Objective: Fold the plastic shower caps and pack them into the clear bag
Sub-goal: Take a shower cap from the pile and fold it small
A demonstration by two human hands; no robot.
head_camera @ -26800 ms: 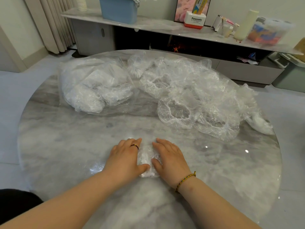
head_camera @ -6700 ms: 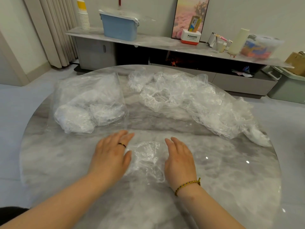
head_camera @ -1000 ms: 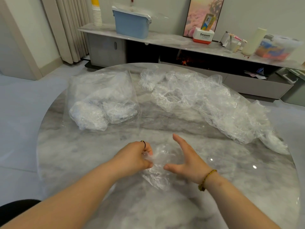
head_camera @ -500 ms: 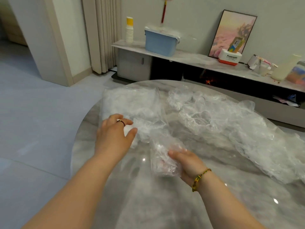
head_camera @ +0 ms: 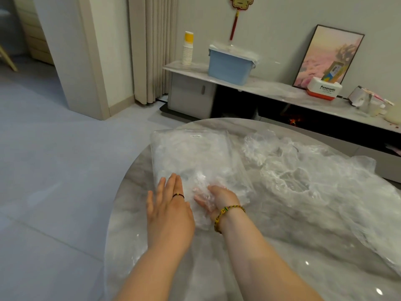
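Both hands are at the near end of the clear bag point(head_camera: 191, 155), which lies flat on the round marble table point(head_camera: 282, 257). Left hand point(head_camera: 168, 205) is open and flat, with its straight fingers resting on the bag's near edge. It looks like it is there to pin the bag down so it does not slide away. Right hand point(head_camera: 219, 197) is partly under the thin plastic. Its fingers look curled round a folded shower cap point(head_camera: 198, 210), though the crinkly plastic over them makes this hard to see. I think this hand is pushing the cap in through the bag's open mouth.

Some white, scrunchy lumps show through the bag. They are likely folded caps packed inside. On the right side of the table sits a big messy pile of loose shower caps point(head_camera: 314, 181), just beside the bag. So plenty of caps are left to fold. The pile is kept close, so the next cap is easy to reach.
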